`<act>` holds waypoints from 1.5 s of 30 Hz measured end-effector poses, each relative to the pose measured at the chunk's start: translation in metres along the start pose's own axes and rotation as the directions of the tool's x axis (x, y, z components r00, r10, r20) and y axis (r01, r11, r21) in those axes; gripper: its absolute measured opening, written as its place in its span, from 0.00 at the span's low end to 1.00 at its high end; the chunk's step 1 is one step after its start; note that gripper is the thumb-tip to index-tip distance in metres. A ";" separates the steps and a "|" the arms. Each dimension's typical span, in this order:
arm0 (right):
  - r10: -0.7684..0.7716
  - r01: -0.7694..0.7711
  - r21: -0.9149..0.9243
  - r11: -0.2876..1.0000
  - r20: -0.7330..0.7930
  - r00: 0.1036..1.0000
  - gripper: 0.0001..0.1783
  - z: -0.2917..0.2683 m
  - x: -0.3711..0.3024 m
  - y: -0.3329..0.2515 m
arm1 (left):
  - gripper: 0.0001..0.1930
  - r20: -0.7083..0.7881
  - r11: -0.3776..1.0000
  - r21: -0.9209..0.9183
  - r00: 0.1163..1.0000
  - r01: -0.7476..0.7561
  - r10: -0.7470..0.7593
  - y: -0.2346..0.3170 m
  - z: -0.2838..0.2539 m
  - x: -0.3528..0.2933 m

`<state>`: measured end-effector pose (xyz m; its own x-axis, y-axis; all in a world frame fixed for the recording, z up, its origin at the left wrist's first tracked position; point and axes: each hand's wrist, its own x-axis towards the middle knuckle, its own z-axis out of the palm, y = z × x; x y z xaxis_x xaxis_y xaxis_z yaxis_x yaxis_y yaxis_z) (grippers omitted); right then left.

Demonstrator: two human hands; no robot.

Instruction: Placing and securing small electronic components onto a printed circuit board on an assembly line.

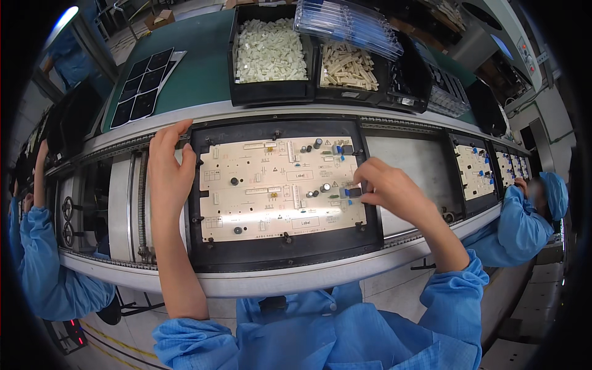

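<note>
Head view: a cream circuit board [280,188] is seen lying in a black carrier frame [280,253] on the conveyor. The grip of the right hand [391,188] is pinched on a small dark component [353,192] at the board's right edge; the left hand [169,169] is laid spread on the frame's left rim. A pin could be bent if the part were pressed in tilted. Counted: one near board, three bins [271,92] of parts on the green tabletop [197,68].

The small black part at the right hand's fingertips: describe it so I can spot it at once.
Find the cream circuit board in the black carrier on the conveyor. At its right edge, the right hand pinches a small black block, the only part under fingers.
</note>
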<state>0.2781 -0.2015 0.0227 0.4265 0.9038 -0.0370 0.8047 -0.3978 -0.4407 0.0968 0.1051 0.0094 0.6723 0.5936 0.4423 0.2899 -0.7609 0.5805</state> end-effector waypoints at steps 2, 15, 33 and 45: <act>-0.024 0.027 0.057 0.998 -0.053 0.998 0.16 -0.015 0.006 0.003 | 0.18 -0.011 1.000 -0.009 1.000 -0.005 0.005 0.000 -0.002 0.000; -0.167 0.041 -0.223 0.974 -0.582 0.796 0.12 -0.161 0.225 0.077 | 0.19 -0.007 0.994 -0.037 0.995 -0.098 0.098 0.003 0.001 0.000; -0.215 -0.124 -0.506 0.854 -0.560 0.800 0.18 -0.144 0.338 0.078 | 0.17 -0.036 0.990 -0.015 0.990 -0.140 0.140 -0.009 0.001 0.000; -0.370 0.296 -0.262 0.919 -0.307 0.877 0.14 -0.058 0.129 -0.016 | 0.15 -0.022 0.958 -0.250 0.990 -0.138 0.137 -0.001 0.018 -0.003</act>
<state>0.3441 -0.0880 0.0769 0.2028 0.8912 0.4058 0.9736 -0.1394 -0.1806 0.1067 0.0996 -0.0044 0.6906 0.4895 0.5324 0.0152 -0.7458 0.6660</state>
